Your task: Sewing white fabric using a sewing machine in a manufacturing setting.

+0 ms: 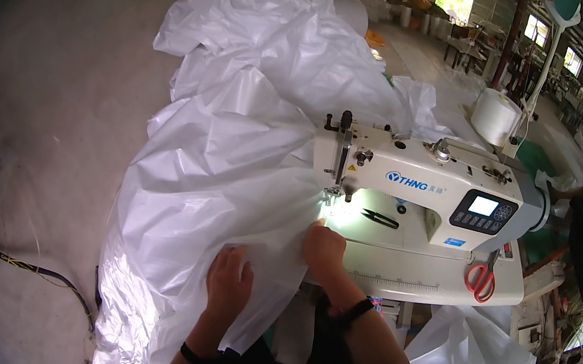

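Glare from the machine's lamp washes out the needle area, where we see the right hand [324, 249] at the near edge of the sewing machine's stitching point; its fingers are bunched at the sheet's border, but we cannot tell whether they pinch it. The left hand [229, 280] rests on the white sheet [221, 162], its fingers slightly parted and bent, gripping nothing that we can make out. Folds hide much of the sheet, and its lower end drops out of view.

The sheet lies left of the sewing machine [417, 175], its long axis running away from us, its right border passing beside the needle. It appears to be thin, glossy plastic-like fabric, crumpled into a rounded heap at the far end. On the smooth, pale desk [439, 274] sit slim black snips [381, 219] and scissors [480, 282] with red looped handles.
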The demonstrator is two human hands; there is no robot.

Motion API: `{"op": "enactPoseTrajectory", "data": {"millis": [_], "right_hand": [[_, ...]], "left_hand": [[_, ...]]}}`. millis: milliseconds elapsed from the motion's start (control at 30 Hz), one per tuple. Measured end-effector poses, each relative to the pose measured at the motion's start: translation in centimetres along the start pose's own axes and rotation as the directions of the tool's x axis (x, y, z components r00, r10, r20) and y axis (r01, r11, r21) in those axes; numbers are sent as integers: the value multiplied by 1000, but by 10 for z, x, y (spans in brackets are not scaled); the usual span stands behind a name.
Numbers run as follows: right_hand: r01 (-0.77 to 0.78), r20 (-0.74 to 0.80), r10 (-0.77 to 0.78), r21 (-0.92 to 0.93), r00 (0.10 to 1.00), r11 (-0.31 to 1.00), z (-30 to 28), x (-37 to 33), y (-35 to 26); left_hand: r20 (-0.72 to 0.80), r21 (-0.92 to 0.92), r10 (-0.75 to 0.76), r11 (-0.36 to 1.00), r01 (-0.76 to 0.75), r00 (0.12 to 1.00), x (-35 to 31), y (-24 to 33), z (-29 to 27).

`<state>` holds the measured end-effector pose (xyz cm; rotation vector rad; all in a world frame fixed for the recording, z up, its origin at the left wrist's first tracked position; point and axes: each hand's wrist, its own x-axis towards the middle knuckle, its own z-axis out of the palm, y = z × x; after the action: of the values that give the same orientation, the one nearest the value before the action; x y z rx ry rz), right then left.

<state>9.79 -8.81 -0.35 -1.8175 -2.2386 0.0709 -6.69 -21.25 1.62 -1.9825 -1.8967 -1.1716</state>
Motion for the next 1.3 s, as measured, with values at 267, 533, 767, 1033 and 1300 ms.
{"op": "enactPoseTrajectory", "data": {"millis": [267, 533, 767, 1033, 1300], "right_hand": [[-147, -112, 156, 82, 981, 986, 2, 17, -1], [-344, 432, -88, 812, 898, 471, 53, -127, 15], [-268, 389, -320, 893, 864, 362, 162, -91, -25], [-612, 602, -284, 788, 746, 63, 119, -18, -81], [-534, 533, -231, 843, 814, 62, 130, 49, -123]], "left_hand": [[16, -255, 42, 966, -36, 999, 11, -21, -41], [86, 206, -172, 967, 151, 981, 15, -93, -30], [359, 341, -159, 939, 29, 920, 55, -147, -12], [662, -107, 238, 968, -225, 711, 166, -217, 17], [571, -282, 19, 943, 175, 820, 218, -246, 77]]}}
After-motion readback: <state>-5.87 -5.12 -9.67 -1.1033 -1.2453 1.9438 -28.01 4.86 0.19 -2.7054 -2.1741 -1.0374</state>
